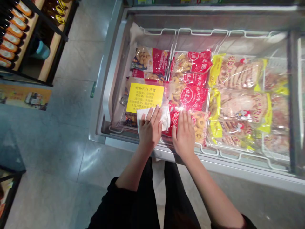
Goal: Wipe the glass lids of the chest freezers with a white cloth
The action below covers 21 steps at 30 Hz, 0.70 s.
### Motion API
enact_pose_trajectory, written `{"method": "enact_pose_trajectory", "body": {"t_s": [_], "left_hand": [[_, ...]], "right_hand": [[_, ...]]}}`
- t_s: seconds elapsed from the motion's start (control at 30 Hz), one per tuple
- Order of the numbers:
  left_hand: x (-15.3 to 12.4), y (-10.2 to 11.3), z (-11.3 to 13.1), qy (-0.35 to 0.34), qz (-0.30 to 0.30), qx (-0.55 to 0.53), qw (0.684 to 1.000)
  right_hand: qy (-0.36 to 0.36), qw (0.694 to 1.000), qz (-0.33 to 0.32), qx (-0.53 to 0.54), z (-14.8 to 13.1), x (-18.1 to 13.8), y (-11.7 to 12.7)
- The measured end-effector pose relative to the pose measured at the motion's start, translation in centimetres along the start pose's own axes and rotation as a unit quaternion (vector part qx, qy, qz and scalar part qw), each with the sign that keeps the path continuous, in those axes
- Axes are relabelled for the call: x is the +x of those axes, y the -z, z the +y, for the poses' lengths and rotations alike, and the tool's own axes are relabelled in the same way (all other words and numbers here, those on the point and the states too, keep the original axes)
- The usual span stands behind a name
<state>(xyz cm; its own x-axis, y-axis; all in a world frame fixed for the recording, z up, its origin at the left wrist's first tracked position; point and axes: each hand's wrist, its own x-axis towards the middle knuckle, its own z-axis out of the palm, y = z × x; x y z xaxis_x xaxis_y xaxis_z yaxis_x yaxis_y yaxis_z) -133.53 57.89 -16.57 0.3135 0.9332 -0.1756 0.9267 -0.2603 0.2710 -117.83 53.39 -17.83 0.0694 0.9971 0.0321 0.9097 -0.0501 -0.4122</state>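
Observation:
My left hand [150,125], with a ring on one finger, lies flat with fingers stretched on a folded white wipe [166,116]; cloth or paper, I cannot tell. It presses the wipe against the freezer's clear glass top, just below a yellow notice [145,97] with printed text. Beside it, my right hand [184,133] rests palm down on the glass near the front edge, its fingers straight and holding nothing. Beneath the glass are red snack bags [190,95] with ring-shaped pieces, partly hidden by my right hand.
The chest freezer's grey frame [111,73] surrounds the glass. Inside, white wire baskets [202,31] divide the goods, with yellow-edged meat packs [240,105] on the right. Shelves with orange-labelled bottles [11,36] stand at upper left, across the grey tiled floor [71,105].

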Motion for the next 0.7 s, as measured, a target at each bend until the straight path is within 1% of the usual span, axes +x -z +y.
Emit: {"method": "enact_pose_trajectory", "body": {"t_s": [0.07,0.13,0.2,0.3,0.37,0.4,0.47,0.57,0.63,0.7], "left_hand": [[-1.4,0.2,-0.6,0.003,-0.008,0.006,1.0],[-2.6,0.1,-0.6,-0.003,-0.021,0.012,1.0],[-3.1,0.0,-0.4,-0.012,-0.03,0.012,0.999],[-2.0,0.1,-0.9,-0.046,-0.039,-0.005,0.998],[-0.7,0.4,-2.1,-0.065,-0.041,-0.015,0.997],[-0.1,0.6,-2.9,-0.062,-0.036,-0.015,0.997],[0.5,1.1,-4.7,-0.028,-0.017,-0.012,0.999],[-0.4,1.6,-6.7,0.02,0.015,-0.009,1.0],[-1.7,1.7,-7.2,0.026,0.025,-0.011,0.999],[-2.7,1.5,-6.9,0.031,0.025,-0.009,0.999]], "right_hand": [[0.0,1.0,-0.008,0.007,-0.1,-0.1,-0.7],[0.003,1.0,-0.019,0.01,0.2,-0.3,-1.2],[0.01,1.0,-0.028,0.003,0.5,-0.6,-1.5],[0.013,0.999,-0.03,-0.013,0.6,-0.7,-1.7],[0.006,1.0,-0.023,-0.018,0.3,-0.6,-1.7],[0.003,1.0,-0.018,-0.018,-0.1,-0.5,-1.8],[0.006,1.0,-0.012,-0.017,-1.1,-0.2,-1.9],[0.023,0.999,-0.022,-0.012,-3.1,0.6,-2.3],[0.031,0.999,-0.031,-0.01,-4.5,1.2,-2.5],[0.036,0.999,-0.035,-0.01,-5.5,1.7,-2.8]]}}
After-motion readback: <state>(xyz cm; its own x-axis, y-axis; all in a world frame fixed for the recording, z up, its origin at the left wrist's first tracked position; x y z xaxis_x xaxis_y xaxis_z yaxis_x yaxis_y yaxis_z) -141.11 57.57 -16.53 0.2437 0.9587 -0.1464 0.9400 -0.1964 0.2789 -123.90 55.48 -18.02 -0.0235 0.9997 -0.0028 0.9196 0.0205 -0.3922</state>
